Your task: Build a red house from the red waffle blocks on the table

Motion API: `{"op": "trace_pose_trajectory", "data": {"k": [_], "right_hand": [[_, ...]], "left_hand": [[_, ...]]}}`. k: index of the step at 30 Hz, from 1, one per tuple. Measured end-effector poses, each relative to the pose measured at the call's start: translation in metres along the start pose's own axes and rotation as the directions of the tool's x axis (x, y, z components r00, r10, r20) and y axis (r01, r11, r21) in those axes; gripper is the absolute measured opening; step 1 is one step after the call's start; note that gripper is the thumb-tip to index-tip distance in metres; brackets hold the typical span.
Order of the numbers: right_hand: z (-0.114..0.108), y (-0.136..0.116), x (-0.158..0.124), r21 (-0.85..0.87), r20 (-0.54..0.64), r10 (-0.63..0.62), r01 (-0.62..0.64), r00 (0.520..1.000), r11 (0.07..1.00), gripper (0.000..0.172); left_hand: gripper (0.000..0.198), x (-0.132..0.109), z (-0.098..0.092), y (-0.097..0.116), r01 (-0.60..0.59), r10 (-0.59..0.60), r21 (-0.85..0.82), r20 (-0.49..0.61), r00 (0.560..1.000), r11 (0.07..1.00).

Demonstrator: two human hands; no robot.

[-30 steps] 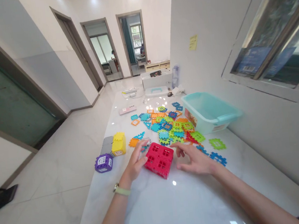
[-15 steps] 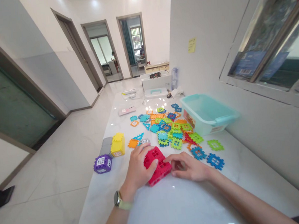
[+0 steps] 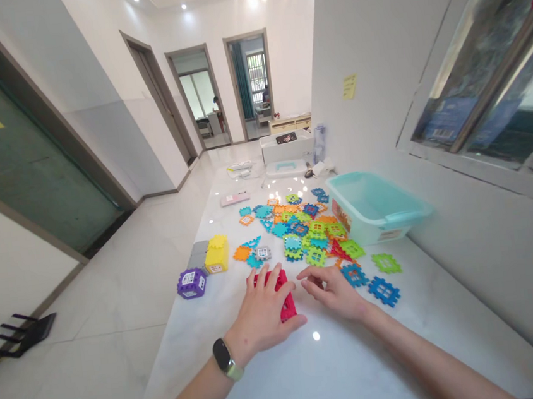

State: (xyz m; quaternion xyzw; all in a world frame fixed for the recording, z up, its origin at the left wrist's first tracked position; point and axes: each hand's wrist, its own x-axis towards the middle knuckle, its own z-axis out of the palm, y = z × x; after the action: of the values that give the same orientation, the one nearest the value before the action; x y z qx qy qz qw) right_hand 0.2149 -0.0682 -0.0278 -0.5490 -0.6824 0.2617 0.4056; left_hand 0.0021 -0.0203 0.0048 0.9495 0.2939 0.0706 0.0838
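Note:
My left hand (image 3: 266,307), wearing a watch (image 3: 223,356) on the wrist, grips a red building-block box (image 3: 288,305) from above. Its fingers lie over the top and the thumb is at the right side; much of the box is hidden beneath the palm. Just right of the box, my right hand (image 3: 331,291) has its thumb and index finger apart with nothing between them. Farther left stand a purple block box (image 3: 192,283), a yellow block box (image 3: 218,255) and a grey one (image 3: 199,255). A grey window piece (image 3: 263,252) lies just beyond my left hand.
Interlocking plastic pieces (image 3: 298,228) in several colours are heaped past my hands. A turquoise bin (image 3: 382,209) stands against the right wall. Blue window pieces (image 3: 384,290) lie right of my right hand. Toward the back are a pink phone-like object (image 3: 234,198) and a white box (image 3: 287,151).
My left hand has shifted from the side of the red box to over its top, and the box has turned. My right hand has come off the box. The view has tilted up.

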Motion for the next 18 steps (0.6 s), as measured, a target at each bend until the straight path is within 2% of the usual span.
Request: {"op": "trace_pose_trajectory", "data": {"k": [6,11,14,18], "right_hand": [[0.000,-0.005,-0.002,-0.093,0.042,-0.047,0.051,0.998,0.994,0.027],[0.002,-0.003,-0.001,-0.136,0.118,-0.066,0.082,0.991,0.987,0.030],[0.002,0.000,0.000,-0.157,0.156,-0.072,0.097,0.985,0.983,0.031],[0.002,0.003,0.000,-0.189,0.157,-0.075,0.105,0.985,0.976,0.031]], "left_hand": [[0.047,-0.059,-0.020,-0.005,-0.023,0.020,0.037,0.086,0.996,0.999],[0.040,-0.102,-0.034,-0.024,0.024,-0.036,0.081,0.146,0.989,0.996],[0.039,-0.119,-0.043,-0.041,0.056,-0.071,0.099,0.157,0.985,0.994],[0.036,-0.127,-0.053,-0.061,0.073,-0.093,0.132,0.150,0.984,0.989]]}}
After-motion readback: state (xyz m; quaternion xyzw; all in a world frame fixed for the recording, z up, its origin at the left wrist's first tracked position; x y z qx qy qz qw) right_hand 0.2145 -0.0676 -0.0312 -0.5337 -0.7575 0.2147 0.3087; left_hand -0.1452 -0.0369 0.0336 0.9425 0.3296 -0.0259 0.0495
